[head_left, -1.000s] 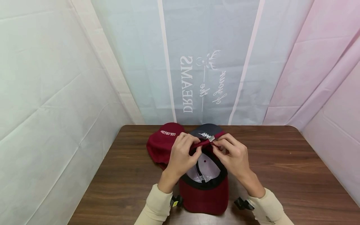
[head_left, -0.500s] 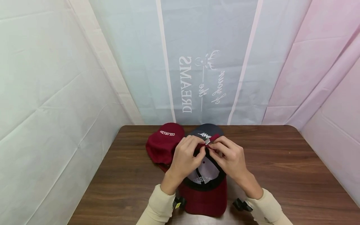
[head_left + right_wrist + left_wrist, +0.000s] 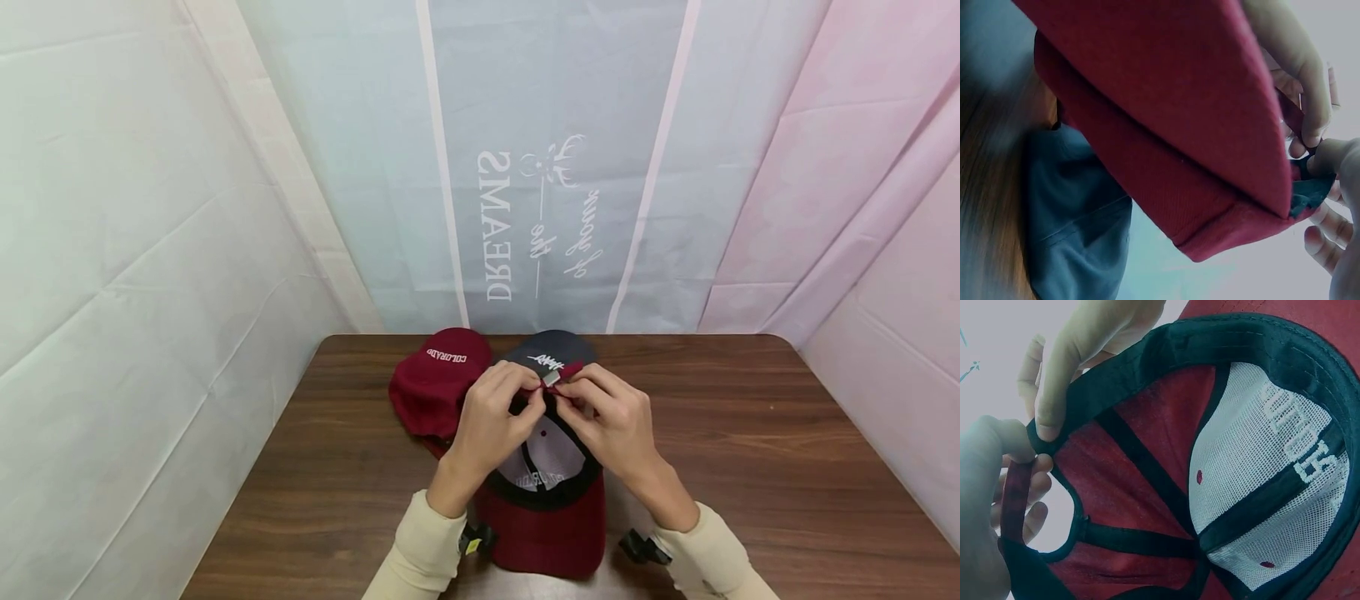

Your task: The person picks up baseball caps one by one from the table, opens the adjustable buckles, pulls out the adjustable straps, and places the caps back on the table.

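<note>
In the head view, a maroon baseball cap (image 3: pixel 545 533) lies tilted, its brim towards me and its inside facing up. My left hand (image 3: pixel 486 425) pinches one end of the cap's back strap between thumb and fingers. Close beside it, my right hand (image 3: pixel 617 417) pinches the strap (image 3: pixel 572 368) near a silver buckle (image 3: pixel 551 378). The left wrist view shows the cap's black sweatband (image 3: pixel 1272 340), white mesh lining (image 3: pixel 1241 437) and both hands meeting at the strap. Fingertips hide part of the strap's join. Maroon cloth (image 3: pixel 1166 106) fills much of the right wrist view.
A second maroon cap (image 3: pixel 431 392) reading COLORADO rests at the left, partly behind my left hand. Behind the held cap is a dark grey cap (image 3: pixel 551 343) with white lettering. Pale printed cloth (image 3: pixel 645 167) hangs beyond the brown wooden table (image 3: pixel 772 450).
Over the past second my hands have drawn closer together, and the buckle has shifted slightly left and down. In the last half second they have barely moved.
</note>
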Tool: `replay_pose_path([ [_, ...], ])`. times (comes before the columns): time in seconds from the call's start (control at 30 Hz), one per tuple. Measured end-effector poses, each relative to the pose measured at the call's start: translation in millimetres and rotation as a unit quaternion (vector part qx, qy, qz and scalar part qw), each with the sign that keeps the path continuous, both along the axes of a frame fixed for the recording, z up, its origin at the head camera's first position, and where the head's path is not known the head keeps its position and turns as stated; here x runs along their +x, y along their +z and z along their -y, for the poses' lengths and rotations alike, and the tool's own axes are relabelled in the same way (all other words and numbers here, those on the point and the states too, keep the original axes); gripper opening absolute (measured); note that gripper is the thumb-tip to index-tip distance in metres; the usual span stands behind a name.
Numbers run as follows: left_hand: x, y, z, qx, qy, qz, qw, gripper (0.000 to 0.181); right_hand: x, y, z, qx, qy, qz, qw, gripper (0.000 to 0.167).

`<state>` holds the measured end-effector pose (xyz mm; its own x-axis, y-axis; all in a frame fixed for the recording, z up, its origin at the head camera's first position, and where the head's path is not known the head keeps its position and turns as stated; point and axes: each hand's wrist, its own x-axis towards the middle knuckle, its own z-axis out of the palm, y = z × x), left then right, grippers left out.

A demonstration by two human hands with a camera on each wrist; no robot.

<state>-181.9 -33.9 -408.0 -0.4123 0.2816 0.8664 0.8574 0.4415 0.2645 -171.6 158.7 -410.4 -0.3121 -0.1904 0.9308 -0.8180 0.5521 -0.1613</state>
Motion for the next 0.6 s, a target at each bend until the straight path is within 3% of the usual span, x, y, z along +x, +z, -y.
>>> replay_pose_path([
  [0.6, -0.6, -1.3, 1.1, 0.007, 0.001, 0.006, 1.0000, 0.017, -0.4, -0.9, 0.3, -0.007, -0.003, 0.005, 1.0000, 0.028],
])
